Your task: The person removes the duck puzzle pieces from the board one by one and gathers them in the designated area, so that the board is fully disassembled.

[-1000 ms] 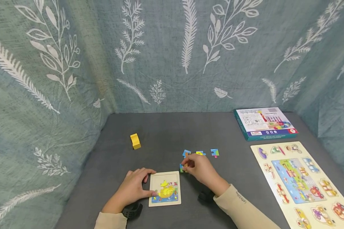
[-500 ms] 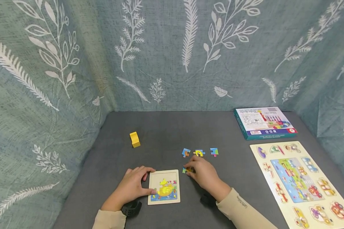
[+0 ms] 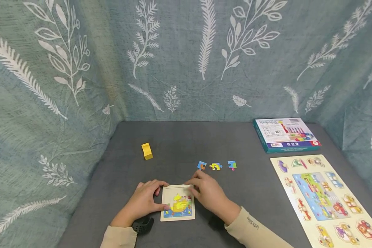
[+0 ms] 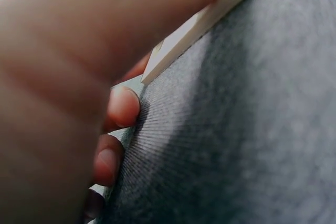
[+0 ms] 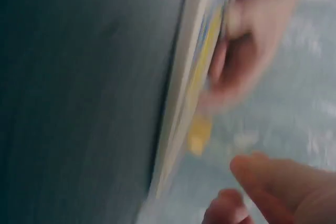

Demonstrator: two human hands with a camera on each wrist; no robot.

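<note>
A square wooden puzzle tray [image 3: 178, 217] lies on the grey table, its lower part filled with a yellow duck picture and its upper part bare wood. My left hand [image 3: 145, 199] holds the tray's left side, thumb over the edge and index finger at the upper left corner. In the left wrist view the thumb crosses the pale tray edge [image 4: 181, 43]. My right hand [image 3: 212, 196] is over the tray's upper right corner, thumb and index finger close together. The small puzzle piece it pinches is hidden by the fingers. The right wrist view is blurred.
Behind the tray lie three loose puzzle pieces: a blue and brown one [image 3: 201, 165], a yellow one [image 3: 216, 166] and a blue-green one [image 3: 231, 165]. A yellow block [image 3: 147, 151] stands at back left. At right are a large picture board [image 3: 320, 196] and a flat box [image 3: 286, 134].
The right hand has lifted the green puzzle piece from the table beside the tray and moved left to the tray's upper right corner. The left hand has stayed on the tray.
</note>
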